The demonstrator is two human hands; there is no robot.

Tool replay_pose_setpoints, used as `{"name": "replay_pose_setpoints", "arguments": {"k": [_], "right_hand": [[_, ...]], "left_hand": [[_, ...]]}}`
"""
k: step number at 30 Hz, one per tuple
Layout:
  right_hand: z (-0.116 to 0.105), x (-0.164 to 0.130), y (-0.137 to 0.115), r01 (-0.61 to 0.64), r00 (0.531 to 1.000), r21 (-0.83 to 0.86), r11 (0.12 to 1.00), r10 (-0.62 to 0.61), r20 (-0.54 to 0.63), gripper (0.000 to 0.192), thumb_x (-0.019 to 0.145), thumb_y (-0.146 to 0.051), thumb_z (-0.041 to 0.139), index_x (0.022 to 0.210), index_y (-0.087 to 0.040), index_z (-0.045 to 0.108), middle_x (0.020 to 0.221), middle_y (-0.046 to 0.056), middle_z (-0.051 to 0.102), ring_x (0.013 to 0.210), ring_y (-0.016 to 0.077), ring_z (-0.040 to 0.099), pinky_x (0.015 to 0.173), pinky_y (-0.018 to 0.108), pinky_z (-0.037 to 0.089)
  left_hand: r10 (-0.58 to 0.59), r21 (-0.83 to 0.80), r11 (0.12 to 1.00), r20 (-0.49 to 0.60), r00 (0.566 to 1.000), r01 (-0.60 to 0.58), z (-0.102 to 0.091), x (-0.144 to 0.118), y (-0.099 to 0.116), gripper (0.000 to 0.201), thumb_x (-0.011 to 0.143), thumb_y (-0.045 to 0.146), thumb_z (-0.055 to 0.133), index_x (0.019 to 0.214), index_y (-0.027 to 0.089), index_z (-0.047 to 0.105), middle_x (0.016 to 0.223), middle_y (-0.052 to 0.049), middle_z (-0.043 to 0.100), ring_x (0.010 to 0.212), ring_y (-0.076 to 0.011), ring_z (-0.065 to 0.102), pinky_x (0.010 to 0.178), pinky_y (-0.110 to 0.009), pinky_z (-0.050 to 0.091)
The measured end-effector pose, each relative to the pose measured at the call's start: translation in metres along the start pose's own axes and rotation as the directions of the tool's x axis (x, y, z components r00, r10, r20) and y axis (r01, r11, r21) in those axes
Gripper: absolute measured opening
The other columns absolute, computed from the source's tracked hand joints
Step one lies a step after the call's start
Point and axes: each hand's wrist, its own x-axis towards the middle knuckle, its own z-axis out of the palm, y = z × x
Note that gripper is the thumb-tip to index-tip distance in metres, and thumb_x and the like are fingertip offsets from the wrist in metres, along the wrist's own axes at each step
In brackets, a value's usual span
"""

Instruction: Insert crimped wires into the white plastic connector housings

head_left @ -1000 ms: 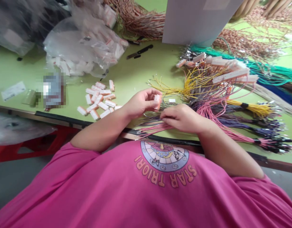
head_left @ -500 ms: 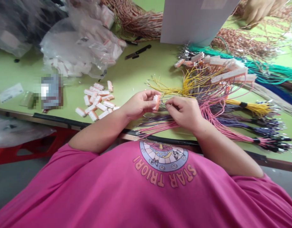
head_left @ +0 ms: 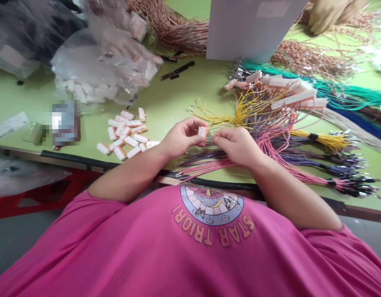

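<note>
Between the thumb and fingers of my left hand point(head_left: 184, 135) is a white and orange connector housing point(head_left: 202, 135). My right hand point(head_left: 235, 144) is just to its right, thumb and forefinger pinched on a thin grey wire point(head_left: 210, 136) beside the housing. Whether the wire's tip is inside the housing is too small to tell. Under and around my right hand lie pink wires point(head_left: 205, 168), purple wires point(head_left: 198, 156) and yellow wires point(head_left: 244, 109). Several loose connector housings point(head_left: 125, 132) lie left of my left hand.
A plastic bag of housings point(head_left: 106, 62) and a dark-handled knife point(head_left: 178, 71) lie behind. Wired housings point(head_left: 292, 88) are piled at right, near green wires point(head_left: 348, 88). A grey panel point(head_left: 252, 31) stands at the back; beyond it are another person's hands point(head_left: 332, 14) over twisted wires.
My right hand has shifted slightly left, and its pinch is closer to the housing. The housing has turned a little in my left hand. The other person's hands moved slightly.
</note>
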Motion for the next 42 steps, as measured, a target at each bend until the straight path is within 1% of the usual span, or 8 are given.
{"name": "replay_pose_setpoints", "arguments": {"k": [5,14,21,27,31,36,40,42], "right_hand": [[0.002,0.002,-0.001,-0.021,0.999,0.125,0.992,0.027,-0.044,0.02,0.08,-0.026,0.055,0.065,-0.016,0.064,0.059,-0.003,0.054,0.061,0.0106,0.047,0.064,0.025,0.036],[0.014,-0.004,0.0,0.077,0.986,-0.082,0.994,-0.088,-0.14,0.023,0.087,-0.021,0.05,0.068,-0.017,0.063,0.067,0.001,0.061,0.066,0.0118,0.053,0.066,0.025,0.037],[0.022,-0.004,0.004,0.069,0.994,-0.191,0.979,-0.084,-0.069,0.024,0.089,-0.022,0.049,0.07,-0.017,0.063,0.067,0.001,0.06,0.064,0.0124,0.05,0.065,0.026,0.034],[0.014,0.003,0.004,0.122,0.989,-0.228,0.966,-0.137,-0.048,0.023,0.091,-0.024,0.05,0.076,-0.016,0.066,0.073,0.002,0.063,0.067,0.0128,0.051,0.067,0.026,0.035],[-0.006,0.003,0.0,0.22,0.975,-0.376,0.9,-0.197,0.1,0.026,0.094,-0.027,0.048,0.085,-0.016,0.07,0.074,0.003,0.065,0.067,0.0138,0.051,0.067,0.027,0.034],[-0.035,-0.023,-0.007,0.406,0.914,-0.581,0.705,-0.333,0.233,0.031,0.095,-0.018,0.042,0.099,-0.018,0.074,0.098,0.01,0.072,0.083,0.0195,0.057,0.075,0.032,0.037],[-0.025,-0.051,0.0,0.526,0.843,-0.605,0.598,-0.275,0.462,0.025,0.094,-0.018,0.049,0.084,-0.018,0.072,0.087,0.009,0.069,0.079,0.0198,0.055,0.072,0.033,0.036],[-0.014,-0.059,0.009,0.508,0.851,-0.646,0.57,-0.216,0.479,0.024,0.094,-0.015,0.049,0.082,-0.016,0.07,0.083,0.009,0.068,0.076,0.0197,0.054,0.069,0.034,0.034]], "left_hand": [[0.009,0.007,1.0,0.005,1.0,-0.009,0.001,0.0,-0.003,0.052,0.06,0.034,0.093,0.097,0.016,0.061,0.074,0.003,0.067,0.062,-0.0102,0.066,0.064,-0.026,0.058],[-0.043,-0.015,0.999,-0.062,0.997,0.042,0.004,-0.001,0.001,0.055,0.057,0.038,0.093,0.096,0.015,0.063,0.074,0.003,0.067,0.06,-0.009,0.065,0.061,-0.024,0.056],[-0.024,0.072,0.997,-0.049,0.999,0.028,0.007,-0.002,-0.002,0.053,0.056,0.037,0.093,0.094,0.014,0.064,0.07,0.002,0.067,0.059,-0.0086,0.064,0.062,-0.023,0.055],[0.038,0.079,0.996,-0.066,0.997,-0.033,0.005,0.001,0.003,0.055,0.058,0.041,0.092,0.096,0.014,0.063,0.071,0.002,0.067,0.059,-0.0095,0.064,0.062,-0.025,0.055],[0.028,0.077,0.997,-0.053,0.998,-0.024,0.005,0.0,0.005,0.05,0.062,0.034,0.09,0.098,0.013,0.063,0.071,0.001,0.067,0.061,-0.0104,0.065,0.063,-0.026,0.056],[-0.024,0.046,0.999,-0.07,0.997,0.027,0.005,-0.001,0.007,0.037,0.067,0.016,0.081,0.099,0.013,0.062,0.072,0.002,0.065,0.06,-0.0083,0.062,0.061,-0.024,0.055],[-0.046,0.034,0.998,-0.098,0.994,0.049,0.005,-0.002,0.009,0.035,0.069,0.009,0.075,0.101,0.013,0.061,0.075,0.002,0.064,0.062,-0.0075,0.061,0.062,-0.024,0.055],[-0.062,0.053,0.996,-0.098,0.993,0.067,0.005,-0.002,0.011,0.037,0.068,0.006,0.074,0.102,0.013,0.061,0.077,0.002,0.064,0.063,-0.0077,0.061,0.064,-0.025,0.056]]}}
